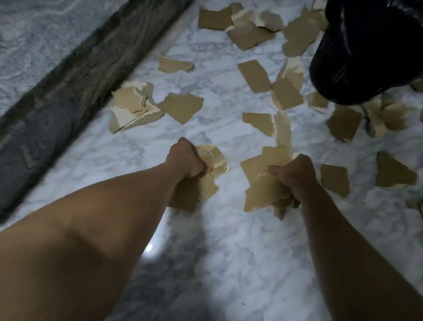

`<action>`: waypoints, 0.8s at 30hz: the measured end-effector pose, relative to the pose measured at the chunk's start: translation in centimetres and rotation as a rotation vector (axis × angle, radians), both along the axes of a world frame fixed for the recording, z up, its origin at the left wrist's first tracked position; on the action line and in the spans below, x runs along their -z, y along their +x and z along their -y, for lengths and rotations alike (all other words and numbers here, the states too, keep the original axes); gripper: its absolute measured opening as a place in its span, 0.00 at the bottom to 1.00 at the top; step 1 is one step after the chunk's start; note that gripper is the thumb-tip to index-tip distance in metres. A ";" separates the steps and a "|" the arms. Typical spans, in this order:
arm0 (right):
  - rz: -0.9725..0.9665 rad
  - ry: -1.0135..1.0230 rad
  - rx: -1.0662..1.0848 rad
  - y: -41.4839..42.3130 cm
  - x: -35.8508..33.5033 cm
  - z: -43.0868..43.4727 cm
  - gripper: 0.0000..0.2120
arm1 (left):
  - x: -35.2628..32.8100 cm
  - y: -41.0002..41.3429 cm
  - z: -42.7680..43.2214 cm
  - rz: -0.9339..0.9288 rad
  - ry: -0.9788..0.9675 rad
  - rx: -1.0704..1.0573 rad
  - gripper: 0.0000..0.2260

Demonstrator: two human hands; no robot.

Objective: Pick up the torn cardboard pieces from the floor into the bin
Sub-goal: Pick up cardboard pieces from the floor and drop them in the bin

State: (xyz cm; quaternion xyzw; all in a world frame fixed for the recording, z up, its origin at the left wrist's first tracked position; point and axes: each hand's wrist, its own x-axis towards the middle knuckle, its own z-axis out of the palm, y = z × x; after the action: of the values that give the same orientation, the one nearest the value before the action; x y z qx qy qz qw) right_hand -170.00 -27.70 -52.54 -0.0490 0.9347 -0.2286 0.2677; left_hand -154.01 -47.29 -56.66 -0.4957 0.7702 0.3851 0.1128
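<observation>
Marble floor (208, 252) bears cardboard pieces (181, 107) by the bin (371, 46); left grip (185, 158) and right grip (293, 173) each clench some.

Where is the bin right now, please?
In the head view the bin is at the top right, on the floor, with cardboard pieces around its base, beyond the right hand.

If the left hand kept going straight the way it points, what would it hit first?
Probably the torn cardboard piece lying ahead of the left hand, though depth is unclear.
</observation>
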 end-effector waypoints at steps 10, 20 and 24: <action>-0.225 0.138 -0.270 3.4 -4.5 2.0 0.24 | -0.5 -1.2 0.5 0.095 0.065 0.027 0.42; -0.089 0.024 -0.314 -4.1 -14.0 3.1 0.44 | -1.1 0.4 0.4 -0.001 0.046 -0.055 0.41; -0.134 -0.044 -0.260 -8.9 -22.2 3.1 0.56 | -4.8 -2.4 1.8 -0.112 -0.037 -0.141 0.33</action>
State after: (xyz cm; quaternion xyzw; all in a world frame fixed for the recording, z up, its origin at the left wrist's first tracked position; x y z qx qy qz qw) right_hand -178.92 -30.76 -30.33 -0.1906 0.9310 -0.2088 0.2308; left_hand -156.42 -49.06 -51.89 -0.5283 0.7455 0.4050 0.0330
